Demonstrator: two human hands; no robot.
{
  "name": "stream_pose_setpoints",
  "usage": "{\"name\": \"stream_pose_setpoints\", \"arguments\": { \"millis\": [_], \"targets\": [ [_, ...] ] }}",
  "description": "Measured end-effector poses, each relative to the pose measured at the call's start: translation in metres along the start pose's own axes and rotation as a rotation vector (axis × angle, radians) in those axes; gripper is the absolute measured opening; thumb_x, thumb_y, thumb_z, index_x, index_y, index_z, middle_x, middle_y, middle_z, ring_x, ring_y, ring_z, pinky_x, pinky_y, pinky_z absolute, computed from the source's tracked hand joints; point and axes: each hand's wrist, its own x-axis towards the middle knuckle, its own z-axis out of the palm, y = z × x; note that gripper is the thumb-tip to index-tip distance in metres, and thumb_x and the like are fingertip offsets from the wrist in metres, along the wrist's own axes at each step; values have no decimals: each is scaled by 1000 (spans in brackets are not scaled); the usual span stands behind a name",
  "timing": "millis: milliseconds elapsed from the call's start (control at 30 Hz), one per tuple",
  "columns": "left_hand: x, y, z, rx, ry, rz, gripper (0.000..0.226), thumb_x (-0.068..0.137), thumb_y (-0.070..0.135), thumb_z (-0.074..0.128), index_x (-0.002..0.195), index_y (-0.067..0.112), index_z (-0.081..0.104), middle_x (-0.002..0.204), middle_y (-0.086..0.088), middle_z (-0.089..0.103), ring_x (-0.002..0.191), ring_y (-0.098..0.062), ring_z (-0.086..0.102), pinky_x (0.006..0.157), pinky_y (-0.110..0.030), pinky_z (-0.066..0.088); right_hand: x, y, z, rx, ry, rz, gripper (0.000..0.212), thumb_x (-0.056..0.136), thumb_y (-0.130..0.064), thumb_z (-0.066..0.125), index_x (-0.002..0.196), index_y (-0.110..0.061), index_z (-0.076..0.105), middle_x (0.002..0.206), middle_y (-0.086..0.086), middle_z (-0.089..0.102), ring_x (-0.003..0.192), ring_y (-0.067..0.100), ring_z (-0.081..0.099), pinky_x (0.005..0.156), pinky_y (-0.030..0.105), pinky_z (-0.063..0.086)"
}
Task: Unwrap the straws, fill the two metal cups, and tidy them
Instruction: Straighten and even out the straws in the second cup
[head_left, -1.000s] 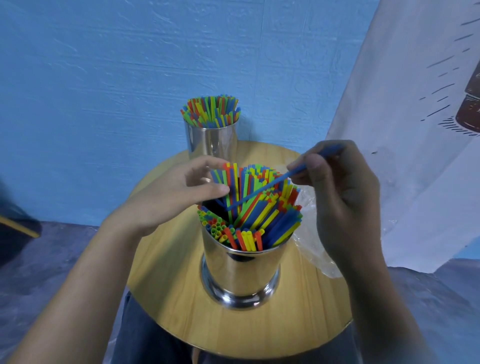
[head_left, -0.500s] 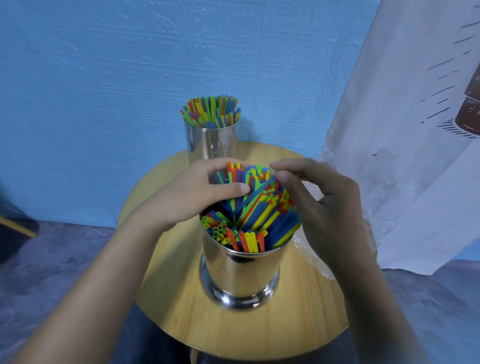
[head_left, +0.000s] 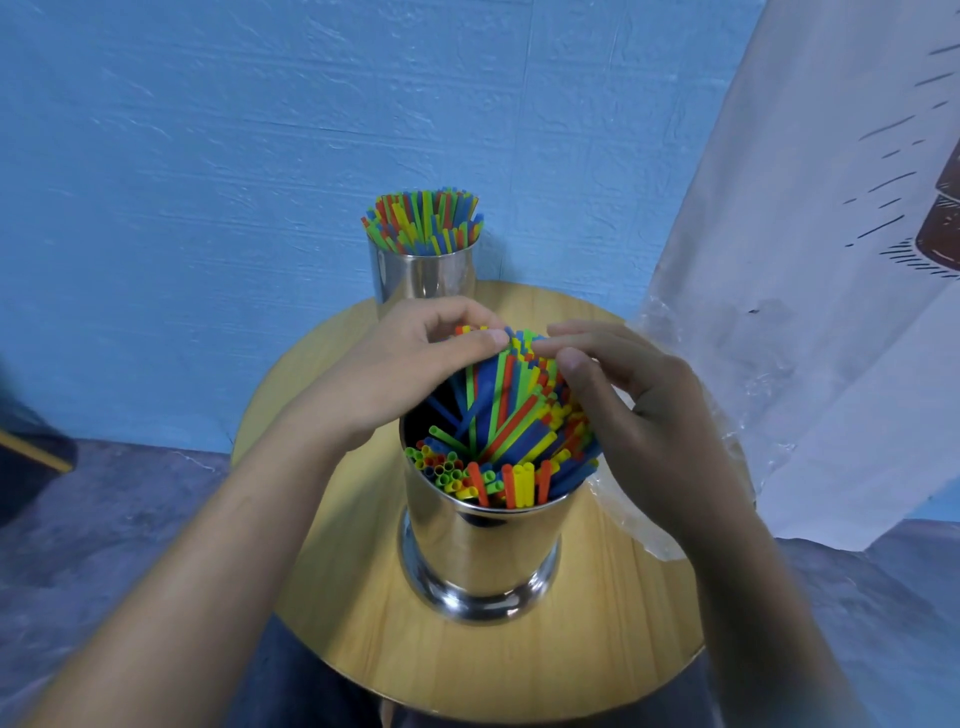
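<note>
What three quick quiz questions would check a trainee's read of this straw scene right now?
1. True or false: the left hand and the right hand both touch the multicoloured plastic straws in the near shiny metal cup.
2. Where does the crumpled clear plastic wrapper lie? A: on the round wooden table, right of the near cup; B: inside the near cup; C: on the floor.
3. Fill in: the second shiny metal cup, also full of straws, stands at the table's ___ edge.
Key: 1 true; 2 A; 3 far.

Glossy metal cup (head_left: 480, 545), wood-grain table (head_left: 597, 649)
</note>
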Motion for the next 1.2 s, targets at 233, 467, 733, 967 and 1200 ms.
{"name": "stream_pose_setpoints", "arguments": {
  "millis": [233, 467, 733, 967, 1200],
  "targets": [
    [6, 3, 1, 29, 21, 39, 10, 97, 27, 69, 94, 19, 74, 93, -5, 77, 85, -14, 73, 81, -30, 58, -1, 0, -1, 41, -4, 17, 23, 101, -37, 52, 106, -37, 74, 114, -25, 68, 116, 1, 63, 88, 24, 55],
    [8, 16, -4, -260, 346, 303, 11, 100, 13, 63, 92, 20, 69, 88, 9, 73, 80, -7, 63, 75, -27, 52, -3, 3, -3, 71, -9, 11, 21, 103, -34, 54, 109, -33, 74, 116, -25, 68, 116, -1, 63, 86, 19, 55],
    [-1, 19, -20, -659, 751, 423, 9, 104, 14, 57, 110, 19, 61, 93, 2, 67, 89, -21, 66, 74, -29, 54, -4, 2, -3, 93, -35, 41, 20, 98, -38, 53, 113, -43, 66, 115, -25, 67, 115, 2, 63, 84, 28, 60],
    [-6, 15, -25, -733, 822, 385, 8, 105, 18, 57, 112, 19, 57, 98, 2, 67, 90, -19, 69, 76, -30, 54, -6, 0, -3, 125, 1, 111, 28, 98, -44, 60, 124, -38, 67, 112, -22, 70, 114, 5, 66, 88, 40, 62],
    [-9, 6, -10, -731, 692, 258, 5, 104, 14, 59, 103, 19, 58, 92, 2, 69, 80, -16, 70, 70, -26, 56, -7, -4, -6, 135, 118, 35, 21, 101, -20, 63, 112, -37, 69, 98, -21, 75, 104, 2, 69, 84, 16, 54]
  ]
}}
